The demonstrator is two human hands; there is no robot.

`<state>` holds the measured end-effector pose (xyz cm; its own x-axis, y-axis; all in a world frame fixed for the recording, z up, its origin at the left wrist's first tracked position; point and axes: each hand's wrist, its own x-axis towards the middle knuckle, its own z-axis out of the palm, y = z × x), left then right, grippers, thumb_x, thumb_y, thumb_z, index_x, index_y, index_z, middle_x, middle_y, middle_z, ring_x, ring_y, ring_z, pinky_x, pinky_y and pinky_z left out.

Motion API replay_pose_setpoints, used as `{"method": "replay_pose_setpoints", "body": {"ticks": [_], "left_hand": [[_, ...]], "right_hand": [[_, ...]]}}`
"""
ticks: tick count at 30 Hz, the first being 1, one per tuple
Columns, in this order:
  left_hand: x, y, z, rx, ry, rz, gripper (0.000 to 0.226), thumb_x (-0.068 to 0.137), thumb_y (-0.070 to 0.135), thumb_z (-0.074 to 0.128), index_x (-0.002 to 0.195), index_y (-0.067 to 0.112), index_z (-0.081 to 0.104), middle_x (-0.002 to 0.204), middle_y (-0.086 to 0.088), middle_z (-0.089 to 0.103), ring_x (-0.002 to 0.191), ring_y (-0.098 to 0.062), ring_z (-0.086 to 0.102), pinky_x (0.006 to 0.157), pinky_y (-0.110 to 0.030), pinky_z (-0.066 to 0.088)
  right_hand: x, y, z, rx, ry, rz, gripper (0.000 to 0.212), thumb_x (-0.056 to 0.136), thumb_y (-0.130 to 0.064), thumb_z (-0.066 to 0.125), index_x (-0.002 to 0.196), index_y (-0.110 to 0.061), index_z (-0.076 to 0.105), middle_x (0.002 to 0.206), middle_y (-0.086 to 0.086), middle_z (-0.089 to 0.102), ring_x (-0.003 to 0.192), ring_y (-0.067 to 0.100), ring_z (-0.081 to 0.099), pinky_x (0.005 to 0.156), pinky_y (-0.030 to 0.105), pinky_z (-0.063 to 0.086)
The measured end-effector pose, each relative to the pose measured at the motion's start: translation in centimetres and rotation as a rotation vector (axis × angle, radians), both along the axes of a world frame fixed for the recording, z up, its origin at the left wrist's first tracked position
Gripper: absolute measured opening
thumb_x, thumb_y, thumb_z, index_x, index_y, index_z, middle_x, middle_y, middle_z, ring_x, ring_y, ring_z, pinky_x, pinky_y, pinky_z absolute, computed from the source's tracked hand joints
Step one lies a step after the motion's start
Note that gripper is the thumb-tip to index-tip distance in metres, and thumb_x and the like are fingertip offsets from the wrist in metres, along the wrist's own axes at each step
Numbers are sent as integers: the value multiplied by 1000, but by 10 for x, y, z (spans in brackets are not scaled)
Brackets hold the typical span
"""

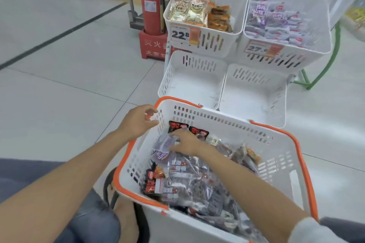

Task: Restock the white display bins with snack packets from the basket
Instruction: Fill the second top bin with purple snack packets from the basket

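Left hand at basket rim; right hand seemingly grips purple packet.

Pale sleeve on right arm; blue jeans; black sandal.
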<state>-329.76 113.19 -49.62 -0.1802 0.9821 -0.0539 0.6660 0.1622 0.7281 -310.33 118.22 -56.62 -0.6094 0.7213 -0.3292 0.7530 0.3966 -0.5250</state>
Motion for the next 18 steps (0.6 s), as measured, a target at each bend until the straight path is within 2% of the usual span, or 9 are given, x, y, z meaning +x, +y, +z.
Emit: {"method": "replay_pose_setpoints", "body": {"ticks": [3,5,7,10,12,13,15,17,18], "left_hand": [[-8,-2,-6,-9,-12,9,29,81,21,78,108,22,67,108,3,66,77,-10,59,81,-32,52],[-10,-1,-10,-18,-26,5,28,82,21,78,108,22,66,109,3,66,78,-11,59,82,-33,53],[-14,0,-14,-13,-43,12,27,83,21,77,107,24,66,109,4,66,80,-13,61,78,-29,53],[-13,7,-12,29,-120,55,36,81,26,79,113,24,63,112,6,64,88,-11,62,77,-23,50],[-5,13,-7,-9,-200,-18,54,76,33,82,125,25,59,118,12,61,100,-7,59,85,-25,50],[-1,16,-6,-41,-241,-77,56,76,32,83,126,22,59,118,11,63,102,-8,61,88,-27,51],[2,24,-4,-48,-307,-101,38,78,19,82,112,11,67,105,-3,72,92,-17,67,83,-32,54],[-4,27,1,-7,-367,18,23,81,9,78,101,5,68,92,-6,72,79,-17,66,70,-24,54],[-8,27,5,0,-421,82,21,82,6,76,101,6,67,90,-3,71,75,-13,67,64,-18,53]], "right_hand": [[-35,3,-24,121,-232,134,66,84,-42,66,141,-18,44,142,8,48,131,29,41,108,45,33],[-37,6,-36,203,-325,215,37,91,-32,57,123,-15,56,120,9,61,115,32,52,98,45,38],[-27,14,-38,348,-250,201,16,95,-14,49,105,-10,62,103,9,66,93,29,60,83,39,46],[-12,32,-7,384,99,-87,15,97,-5,45,87,-7,55,78,8,61,68,23,51,64,35,41],[-11,40,22,217,408,-227,27,102,-17,42,85,-2,57,73,8,57,68,22,51,69,41,43],[-13,41,34,98,544,-236,32,102,-21,42,86,2,58,74,12,56,70,24,52,73,43,48],[-18,39,46,-149,753,-288,37,103,-24,43,94,8,60,86,24,62,79,31,62,82,43,55],[-23,30,42,-312,867,-489,39,104,-26,37,106,3,63,100,21,67,86,29,67,83,39,56],[-24,25,34,-296,854,-581,40,105,-27,34,110,-1,63,102,16,68,88,27,67,84,39,55]]}}
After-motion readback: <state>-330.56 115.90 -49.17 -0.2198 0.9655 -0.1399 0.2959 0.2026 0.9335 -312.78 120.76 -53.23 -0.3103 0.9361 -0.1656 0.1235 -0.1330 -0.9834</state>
